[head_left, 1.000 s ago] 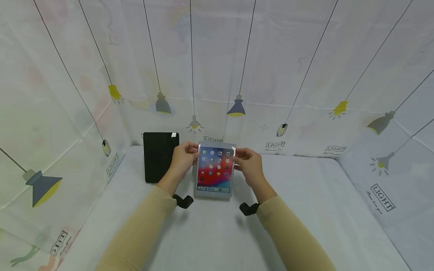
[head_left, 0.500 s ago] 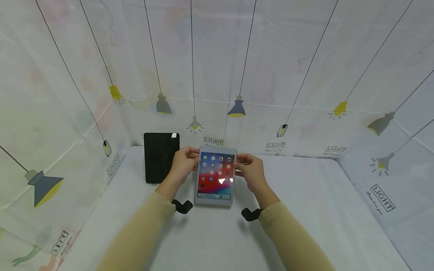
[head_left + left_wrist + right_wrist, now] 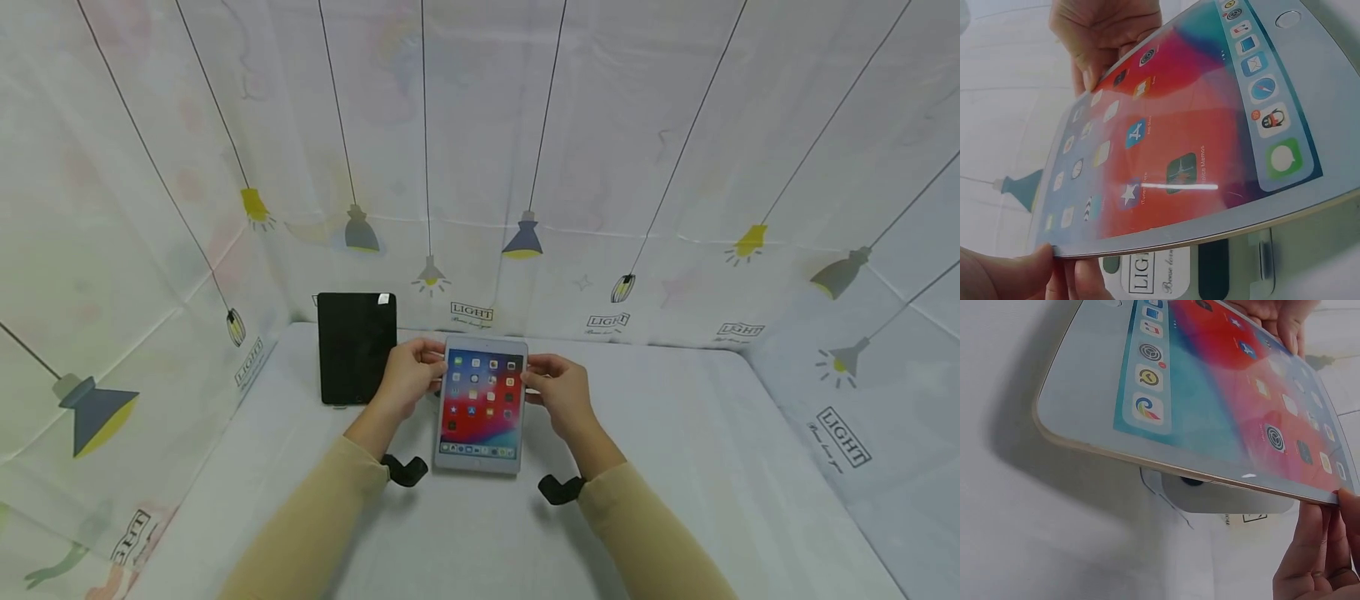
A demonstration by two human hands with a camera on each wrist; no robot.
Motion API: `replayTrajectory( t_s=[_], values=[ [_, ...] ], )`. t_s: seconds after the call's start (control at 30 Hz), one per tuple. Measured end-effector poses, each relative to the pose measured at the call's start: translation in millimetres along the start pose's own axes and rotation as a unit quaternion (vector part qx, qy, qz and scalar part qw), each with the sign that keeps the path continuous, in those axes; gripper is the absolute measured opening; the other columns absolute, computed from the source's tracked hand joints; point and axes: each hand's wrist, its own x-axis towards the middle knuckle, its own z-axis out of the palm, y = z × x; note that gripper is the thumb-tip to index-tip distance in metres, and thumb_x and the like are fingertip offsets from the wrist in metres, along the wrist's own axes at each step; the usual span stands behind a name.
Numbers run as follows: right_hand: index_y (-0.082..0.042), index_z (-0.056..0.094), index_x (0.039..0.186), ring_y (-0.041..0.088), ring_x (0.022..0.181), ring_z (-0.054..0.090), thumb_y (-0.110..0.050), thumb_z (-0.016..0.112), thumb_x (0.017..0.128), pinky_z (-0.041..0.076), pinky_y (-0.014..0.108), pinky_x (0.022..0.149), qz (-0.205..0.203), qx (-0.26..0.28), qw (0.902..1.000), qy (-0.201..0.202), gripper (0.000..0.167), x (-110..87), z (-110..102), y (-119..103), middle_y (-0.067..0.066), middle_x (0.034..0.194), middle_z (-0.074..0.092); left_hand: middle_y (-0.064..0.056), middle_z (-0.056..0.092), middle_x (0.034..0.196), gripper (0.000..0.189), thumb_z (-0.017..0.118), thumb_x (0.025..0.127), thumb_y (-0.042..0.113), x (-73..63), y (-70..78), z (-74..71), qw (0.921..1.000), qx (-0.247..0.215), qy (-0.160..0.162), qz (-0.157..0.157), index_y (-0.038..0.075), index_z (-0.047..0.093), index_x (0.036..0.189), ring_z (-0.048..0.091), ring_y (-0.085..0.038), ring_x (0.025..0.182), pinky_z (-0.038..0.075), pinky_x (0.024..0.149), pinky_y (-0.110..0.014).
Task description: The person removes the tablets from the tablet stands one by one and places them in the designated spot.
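A white-framed tablet (image 3: pixel 480 400), its lit screen covered in app icons, is held between both hands above the white table. My left hand (image 3: pixel 405 379) pinches its upper left edge, thumb on the front and fingers behind. My right hand (image 3: pixel 561 390) pinches the upper right edge the same way. In the wrist views the tablet is tilted, with its home-button end nearest the cameras. Beneath it shows a pale, rounded object (image 3: pixel 1235 501) with a dark spot, mostly hidden; its kind is unclear. A black tablet (image 3: pixel 356 350) with a dark screen stands to the left, behind my left hand.
White cloth (image 3: pixel 675 467) covers the table. Fabric walls (image 3: pixel 480 150) printed with hanging lamps rise at the back and both sides. Black bands (image 3: pixel 407 472) jut inward from the wrists.
Both hands have brought the white tablet closer to me, down in the head view and very slightly right. Their grip looks the same, and the black tablet has stayed put.
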Motion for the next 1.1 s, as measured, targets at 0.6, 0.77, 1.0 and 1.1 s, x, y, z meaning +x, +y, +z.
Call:
replayTrajectory(
  t_s=[0.6, 0.77, 1.0, 1.1],
  values=[
    [-0.004, 0.074, 0.129, 0.019, 0.091, 0.074, -0.012, 0.078, 0.098, 0.067, 0.028, 0.073, 0.029, -0.009, 0.9995, 0.005, 0.031, -17.9, -13.0, 14.1, 0.009, 0.107, 0.070, -0.009, 0.069, 0.101, 0.020, 0.071, 0.099, 0.000, -12.1, -20.5, 14.0, 0.9999, 0.000, -0.007, -0.015, 0.008, 0.073, 0.118, 0.064, -0.018, 0.081, 0.061, 0.066, -0.028],
    [-0.005, 0.074, 0.128, 0.020, 0.093, 0.074, -0.011, 0.078, 0.098, 0.067, 0.029, 0.074, 0.051, -0.013, 0.9985, 0.012, 0.031, -22.4, -16.9, 15.4, 0.009, 0.108, 0.070, -0.009, 0.068, 0.096, 0.020, 0.072, 0.098, -0.002, -16.7, -23.9, 18.3, 0.9998, -0.001, -0.012, -0.015, 0.005, 0.072, 0.117, 0.065, -0.020, 0.079, 0.060, 0.062, -0.027],
    [-0.005, 0.075, 0.128, 0.020, 0.091, 0.072, -0.011, 0.078, 0.098, 0.067, 0.029, 0.073, 0.064, -0.014, 0.9978, 0.013, 0.030, -29.8, -20.3, 21.7, 0.008, 0.104, 0.072, -0.009, 0.068, 0.096, 0.019, 0.071, 0.098, -0.001, -23.7, -30.0, 21.8, 0.9995, 0.000, -0.020, -0.024, 0.003, 0.072, 0.116, 0.067, -0.024, 0.082, 0.063, 0.065, -0.030],
    [-0.003, 0.074, 0.127, 0.020, 0.090, 0.072, -0.011, 0.078, 0.098, 0.067, 0.029, 0.072, 0.065, -0.013, 0.9978, 0.010, 0.030, -32.6, -23.1, 24.0, 0.008, 0.102, 0.073, -0.009, 0.068, 0.096, 0.019, 0.071, 0.098, -0.001, -25.6, -33.1, 23.7, 0.9995, 0.003, -0.023, -0.023, 0.003, 0.072, 0.116, 0.066, -0.020, 0.081, 0.063, 0.066, -0.031]
  ],
)
